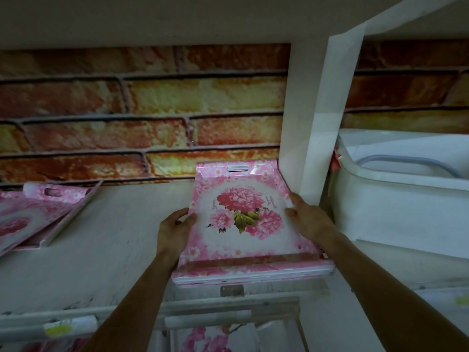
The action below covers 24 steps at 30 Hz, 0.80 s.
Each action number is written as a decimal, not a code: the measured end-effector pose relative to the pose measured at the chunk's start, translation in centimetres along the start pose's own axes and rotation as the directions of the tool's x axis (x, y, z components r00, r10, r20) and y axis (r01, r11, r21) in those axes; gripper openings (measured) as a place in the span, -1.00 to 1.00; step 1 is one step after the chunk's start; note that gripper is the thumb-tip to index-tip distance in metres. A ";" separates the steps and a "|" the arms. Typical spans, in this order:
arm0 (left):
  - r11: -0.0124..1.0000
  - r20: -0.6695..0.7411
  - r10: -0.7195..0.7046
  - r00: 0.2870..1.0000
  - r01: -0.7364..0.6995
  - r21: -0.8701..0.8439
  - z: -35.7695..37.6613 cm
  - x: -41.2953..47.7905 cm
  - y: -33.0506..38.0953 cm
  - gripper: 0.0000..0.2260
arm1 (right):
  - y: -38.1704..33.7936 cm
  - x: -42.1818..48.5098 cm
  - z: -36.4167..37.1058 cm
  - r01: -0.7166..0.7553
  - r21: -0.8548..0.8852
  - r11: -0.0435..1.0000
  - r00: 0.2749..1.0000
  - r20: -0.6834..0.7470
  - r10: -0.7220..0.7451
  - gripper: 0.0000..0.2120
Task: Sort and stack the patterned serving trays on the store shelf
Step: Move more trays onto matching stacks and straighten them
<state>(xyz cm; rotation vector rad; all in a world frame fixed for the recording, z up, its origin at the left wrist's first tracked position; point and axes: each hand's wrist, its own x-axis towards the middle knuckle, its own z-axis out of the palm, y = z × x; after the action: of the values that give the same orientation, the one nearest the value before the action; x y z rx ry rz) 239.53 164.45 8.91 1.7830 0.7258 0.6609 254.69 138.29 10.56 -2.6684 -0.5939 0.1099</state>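
**Squaring up the pink stack**

The left hand [175, 228] and right hand [307, 217] each have their grip clamped on a side edge of the top floral tray [243, 217], probably to align it with the stack beneath on the shelf [114, 250]. The divider [312, 123] crowds the right edge. Open room lies leftward, before the loose trays [38, 217].

Pink floral tray stack [243, 219] on shelf [101, 250]
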 end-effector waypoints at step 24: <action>0.988 -0.042 -0.075 0.996 0.069 -0.142 -3.6 -5.0 -0.1 -0.86 | -5.1 -6.9 -1.6 0.053 -0.075 0.996 0.991 -0.118 -0.061 -0.70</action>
<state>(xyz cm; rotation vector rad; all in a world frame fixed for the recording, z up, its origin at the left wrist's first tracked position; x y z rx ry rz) 233.60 162.99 9.41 1.6105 0.7534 0.6903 246.72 139.02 13.97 -2.7005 -0.6461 -0.0889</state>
